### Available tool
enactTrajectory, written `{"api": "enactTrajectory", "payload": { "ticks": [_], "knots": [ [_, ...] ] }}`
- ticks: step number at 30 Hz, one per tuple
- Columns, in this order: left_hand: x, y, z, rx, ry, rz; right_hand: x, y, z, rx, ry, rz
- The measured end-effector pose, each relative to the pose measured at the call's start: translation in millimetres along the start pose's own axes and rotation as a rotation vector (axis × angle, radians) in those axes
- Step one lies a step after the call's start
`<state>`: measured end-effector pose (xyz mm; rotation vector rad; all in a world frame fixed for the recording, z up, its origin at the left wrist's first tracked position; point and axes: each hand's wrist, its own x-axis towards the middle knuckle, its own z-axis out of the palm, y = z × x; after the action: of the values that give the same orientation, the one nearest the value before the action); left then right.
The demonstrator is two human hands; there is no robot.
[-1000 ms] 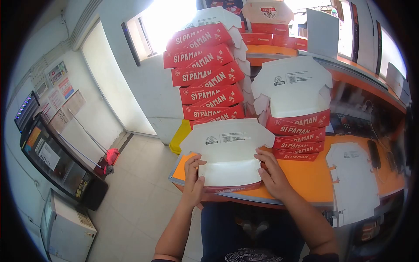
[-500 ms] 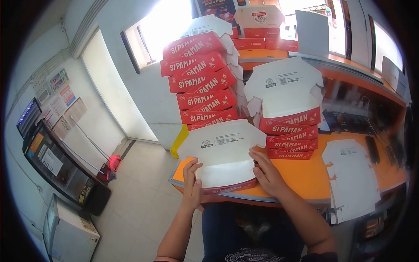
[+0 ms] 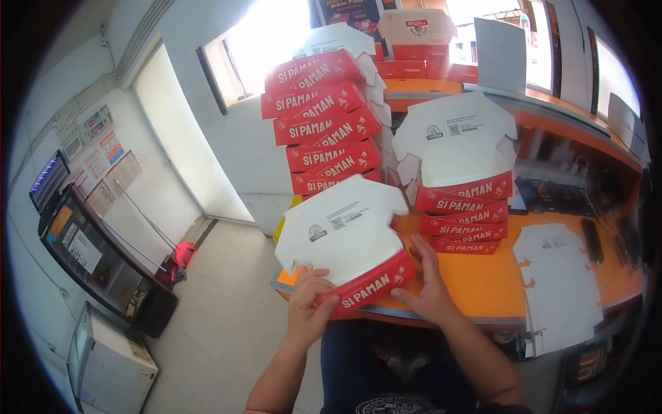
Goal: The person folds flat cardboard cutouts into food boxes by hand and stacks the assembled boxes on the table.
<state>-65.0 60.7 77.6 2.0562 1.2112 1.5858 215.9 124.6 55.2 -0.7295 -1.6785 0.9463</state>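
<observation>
A folded cardboard food box [image 3: 378, 284], red outside and white inside with its lid raised, is tilted at the table's front edge. "SI PAMAN" is printed on its red front wall. My left hand [image 3: 310, 303] grips its left front corner, the thumb on the red front and the fingers over the side. At the opposite end, my right hand [image 3: 431, 286] holds the box, fingers along the right side and thumb by the front wall.
Behind the box rises a tall stack of red boxes [image 3: 327, 131]. A shorter stack of open-lidded boxes [image 3: 463, 221] stands to its right. Flat white cardboard blanks [image 3: 558, 290] lie on the orange table [image 3: 472, 279] at right, beside a dark device [image 3: 591, 239].
The box has turned counterclockwise and tipped so that its red front wall shows more. My left hand has shifted from the left side to the front corner; the view has moved slightly.
</observation>
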Motion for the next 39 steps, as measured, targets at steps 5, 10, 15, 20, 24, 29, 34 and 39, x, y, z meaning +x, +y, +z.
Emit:
{"api": "enactTrajectory", "payload": {
  "ticks": [5,10,15,20,24,29,34,39],
  "knots": [
    [-21,35,28,-0.225,0.165,-0.08,-8,0,44,0.59,0.044,-0.103],
    [-34,48,32,-0.404,0.134,-0.1,-6,-17,47,0.777,0.127,0.034],
    [-27,75,4,-0.233,-0.092,-0.22,2,-44,31,0.64,0.016,-0.125],
    [0,105,-8,-0.31,-0.219,-0.188,-1,-71,25,0.604,-0.102,-0.142],
    [4,107,-3,-0.334,-0.301,-0.195,-6,-73,22,0.589,-0.12,-0.136],
    [0,104,2,-0.442,-0.31,-0.225,-8,-76,16,0.585,-0.18,-0.089],
    [-3,100,2,-0.529,-0.33,-0.265,-6,-73,14,0.602,-0.231,-0.079],
    [-8,95,4,-0.618,-0.285,-0.314,-7,-75,13,0.597,-0.227,-0.055]
  ]
}}
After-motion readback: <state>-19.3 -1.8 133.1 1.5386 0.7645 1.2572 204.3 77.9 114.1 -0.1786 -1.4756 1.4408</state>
